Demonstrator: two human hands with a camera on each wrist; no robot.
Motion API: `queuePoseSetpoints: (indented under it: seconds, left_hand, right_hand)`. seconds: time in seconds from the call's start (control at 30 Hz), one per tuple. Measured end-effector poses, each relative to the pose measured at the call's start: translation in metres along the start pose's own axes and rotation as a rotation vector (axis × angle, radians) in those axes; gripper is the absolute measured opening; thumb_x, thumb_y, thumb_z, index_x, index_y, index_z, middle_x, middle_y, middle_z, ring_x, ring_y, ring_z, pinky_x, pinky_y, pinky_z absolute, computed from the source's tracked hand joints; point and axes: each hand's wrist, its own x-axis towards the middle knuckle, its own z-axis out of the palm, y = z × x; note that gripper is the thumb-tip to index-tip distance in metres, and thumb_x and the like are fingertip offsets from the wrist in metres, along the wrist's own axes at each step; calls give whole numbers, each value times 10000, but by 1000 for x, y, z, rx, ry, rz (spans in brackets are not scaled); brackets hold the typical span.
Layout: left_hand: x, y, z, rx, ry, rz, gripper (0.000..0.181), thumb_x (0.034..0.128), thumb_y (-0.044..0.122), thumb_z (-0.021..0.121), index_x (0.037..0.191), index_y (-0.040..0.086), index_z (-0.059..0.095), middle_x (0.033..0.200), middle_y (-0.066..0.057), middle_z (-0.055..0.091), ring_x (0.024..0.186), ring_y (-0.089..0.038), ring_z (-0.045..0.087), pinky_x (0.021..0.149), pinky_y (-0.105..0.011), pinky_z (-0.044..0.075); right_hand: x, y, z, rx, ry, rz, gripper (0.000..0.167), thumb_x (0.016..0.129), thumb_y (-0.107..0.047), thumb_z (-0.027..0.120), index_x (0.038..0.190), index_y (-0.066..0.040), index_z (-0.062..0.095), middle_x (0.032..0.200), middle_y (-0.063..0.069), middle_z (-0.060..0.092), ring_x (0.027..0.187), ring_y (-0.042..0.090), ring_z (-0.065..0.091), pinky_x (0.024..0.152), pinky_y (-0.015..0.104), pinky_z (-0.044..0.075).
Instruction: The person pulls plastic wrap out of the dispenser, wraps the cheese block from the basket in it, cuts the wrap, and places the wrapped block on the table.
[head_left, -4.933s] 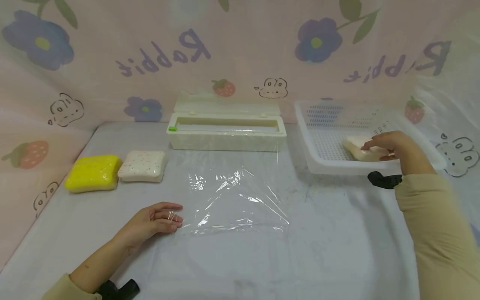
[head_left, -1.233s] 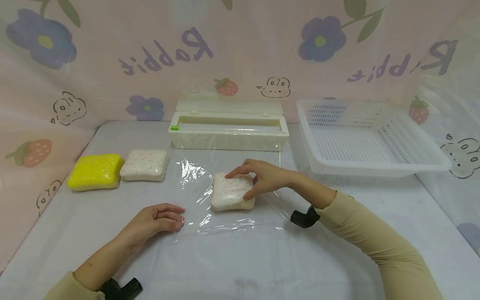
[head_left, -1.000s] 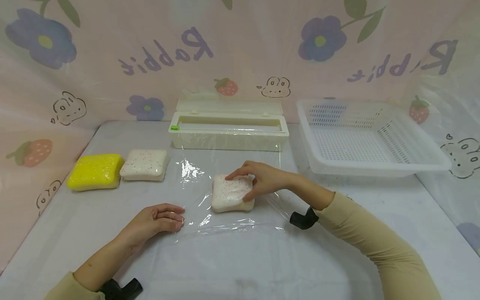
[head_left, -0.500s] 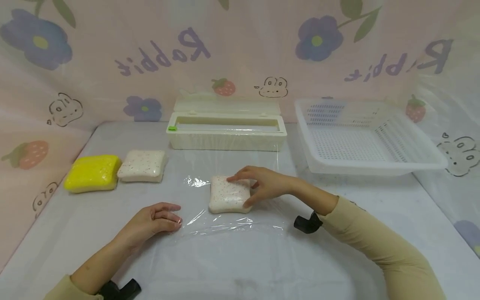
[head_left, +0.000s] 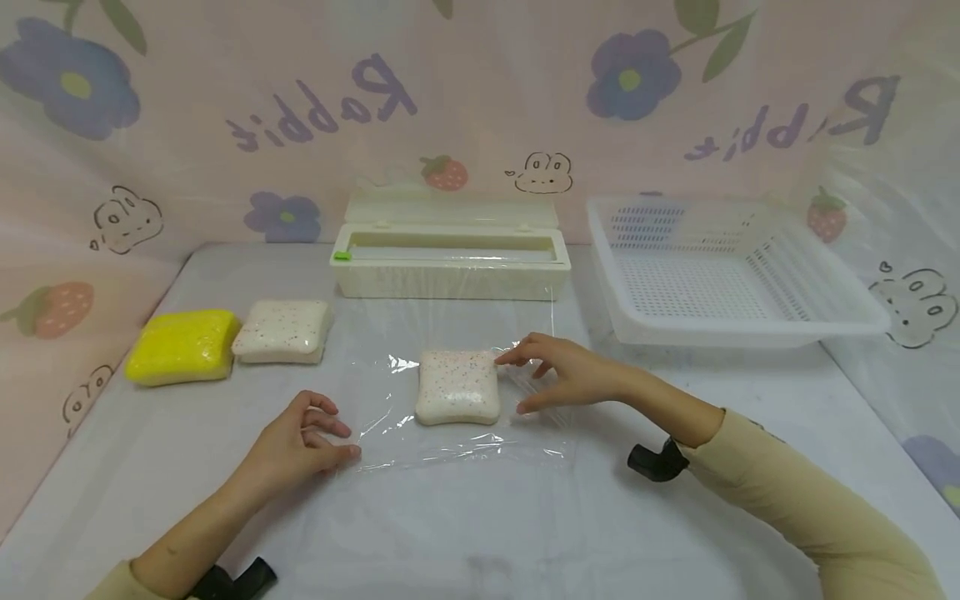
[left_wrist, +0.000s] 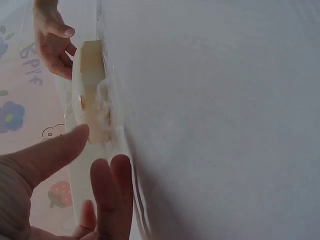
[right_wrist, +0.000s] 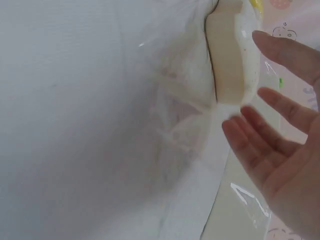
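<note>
A white, speckled, pillow-shaped block lies flat on a sheet of clear cling film in the middle of the table. Just right of the block is my right hand, thumb and fingers spread and holding nothing; the right wrist view shows the block's pale side beyond the fingertips. My left hand is by the film's near left corner, fingers loosely bent, thumb apart from them. Whether it touches the film edge is hard to tell. In the left wrist view, the block stands past the left thumb.
Behind the block sits a cream cling film dispenser, lid raised, a green slider at its left end; film runs from it toward me. At left lie a yellow block and another speckled block. A white perforated basket stands at right.
My right hand took the speckled block from the basket, set it on the film, then let go and drew back rightward. My left hand has lifted its fingers slightly, staying near the film's corner.
</note>
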Motion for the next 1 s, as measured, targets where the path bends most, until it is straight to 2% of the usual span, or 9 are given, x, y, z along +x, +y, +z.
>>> queuePoseSetpoints:
  seconds: [0.2, 0.27, 0.4, 0.5, 0.67, 0.83, 0.93, 1.0]
  left_hand:
    - [0, 1, 3, 85, 7, 85, 461, 702, 246, 845, 989, 89, 519, 1000, -57, 642, 665, -96, 592, 598, -226, 482]
    - [-1, 1, 3, 111, -5, 112, 438, 692, 261, 849, 975, 106, 554, 949, -41, 639, 674, -83, 590, 619, -219, 451]
    - [-2, 0, 3, 140, -39, 174, 394, 680, 280, 855, 973, 145, 629, 952, -9, 630, 671, -53, 580, 657, -217, 412]
    - [-2, -2, 3, 160, -62, 222, 379, 669, 282, 861, 973, 171, 663, 982, 4, 608, 685, -44, 554, 650, -214, 418]
    - [-3, -3, 4, 195, -85, 277, 372, 641, 237, 872, 946, 182, 666, 900, 1, 539, 701, -55, 501, 598, -207, 420]
    - [-3, -4, 5, 204, -77, 309, 282, 677, 176, 852, 894, 169, 672, 842, 10, 515, 671, -41, 472, 570, -199, 405]
    - [-3, -5, 5, 205, -78, 317, 198, 720, 190, 830, 852, 181, 682, 843, 24, 536, 663, -18, 477, 576, -194, 411]
    - [-3, -5, 4, 205, -82, 325, 160, 738, 207, 820, 832, 189, 693, 848, 33, 553, 666, -8, 485, 583, -192, 420]
  right_hand:
    - [-15, 6, 0, 40, 10, -22, 449, 799, -280, 782, 1179, -93, 633, 1135, 38, 629, 999, 209, 596, 860, 343, 540]
    - [-20, 9, 1, 50, 10, -26, 451, 795, -284, 787, 1179, -102, 635, 1121, 30, 635, 985, 195, 605, 854, 340, 540]
    - [-30, 13, 3, 49, 10, -30, 461, 782, -307, 797, 1177, -129, 638, 1082, 6, 642, 940, 162, 597, 778, 299, 537]
    - [-36, 15, 5, 27, 6, -35, 433, 771, -331, 803, 1134, -152, 649, 1007, -15, 643, 878, 144, 575, 697, 268, 509]
    - [-45, 16, 9, -13, -14, -66, 390, 747, -369, 815, 1035, -176, 636, 861, -27, 598, 784, 124, 542, 630, 236, 453]
    - [-51, 18, 14, -20, -54, -77, 372, 730, -360, 829, 969, -186, 604, 832, -24, 580, 765, 113, 537, 647, 220, 441]
    - [-53, 18, 17, -42, -75, -53, 377, 705, -358, 845, 940, -198, 596, 821, -31, 569, 777, 106, 536, 685, 218, 452]
    - [-55, 18, 19, -95, -92, -25, 386, 691, -386, 846, 916, -221, 579, 823, -70, 554, 788, 78, 527, 714, 206, 452]
